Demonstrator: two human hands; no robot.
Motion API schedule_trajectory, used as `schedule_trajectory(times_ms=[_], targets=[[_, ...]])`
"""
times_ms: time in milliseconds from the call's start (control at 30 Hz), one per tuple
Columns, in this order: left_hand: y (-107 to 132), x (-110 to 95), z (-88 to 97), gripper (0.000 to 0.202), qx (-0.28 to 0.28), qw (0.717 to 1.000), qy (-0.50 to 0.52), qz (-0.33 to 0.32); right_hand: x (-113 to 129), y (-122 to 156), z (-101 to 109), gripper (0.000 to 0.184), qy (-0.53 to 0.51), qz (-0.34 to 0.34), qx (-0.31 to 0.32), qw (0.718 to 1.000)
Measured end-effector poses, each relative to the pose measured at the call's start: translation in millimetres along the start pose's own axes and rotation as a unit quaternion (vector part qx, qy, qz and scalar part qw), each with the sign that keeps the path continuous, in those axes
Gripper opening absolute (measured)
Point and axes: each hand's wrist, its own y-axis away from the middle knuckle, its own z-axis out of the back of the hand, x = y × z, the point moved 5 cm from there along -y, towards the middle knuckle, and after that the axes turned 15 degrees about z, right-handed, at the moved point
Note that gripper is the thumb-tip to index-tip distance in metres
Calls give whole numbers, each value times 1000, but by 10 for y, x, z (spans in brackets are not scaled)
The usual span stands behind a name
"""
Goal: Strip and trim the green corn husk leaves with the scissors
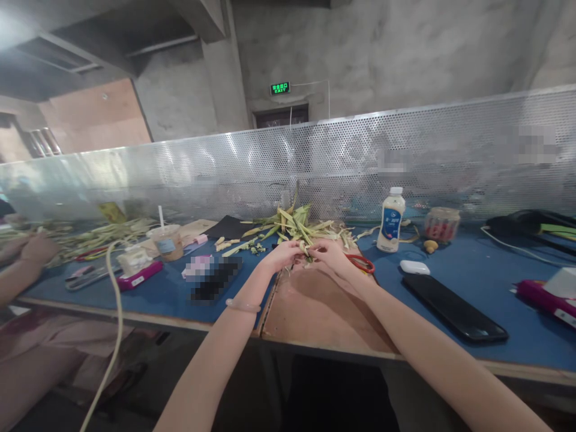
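Observation:
My left hand (284,255), with a pale bangle on the wrist, meets my right hand (330,257) above a wooden board. Pinched between the fingers of both is a small pale green strip of husk (306,249); its full shape is too small to make out. Just beyond my hands lies a heap of green and yellowish husk leaves (297,223). Beside my right wrist rest scissors with red handles (365,264), partly hidden by my arm. Small green pieces (254,246) and pale twisted pieces (226,243) lie to the left of my hands.
The brown board (324,318) sits between blue tabletops. On the right stand a milky bottle (390,222), a jar (441,225), an earbud case (414,267) and a black phone (454,306). Leftward are a straw cup (167,242), a tissue pack (139,276) and another person's hands (38,247).

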Motion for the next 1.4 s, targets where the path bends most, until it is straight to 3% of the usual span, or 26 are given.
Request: schedule_trajectory(times_ms=[233, 900, 1167, 1400], targets=[[-40, 24, 32, 20, -4, 1000, 2, -1, 128, -5, 9, 19, 23, 26, 11, 999], [-12, 8, 12, 16, -27, 999, -33, -19, 53, -4, -36, 18, 51, 21, 14, 998], [-30, -1, -1, 19, -17, 998, -48, -32, -77, 0, -41, 14, 111, 15, -7, 994], [-52, 26, 53, 17, -19, 999, -31, -16, -72, -18, -43, 9, 84, 27, -12, 996]])
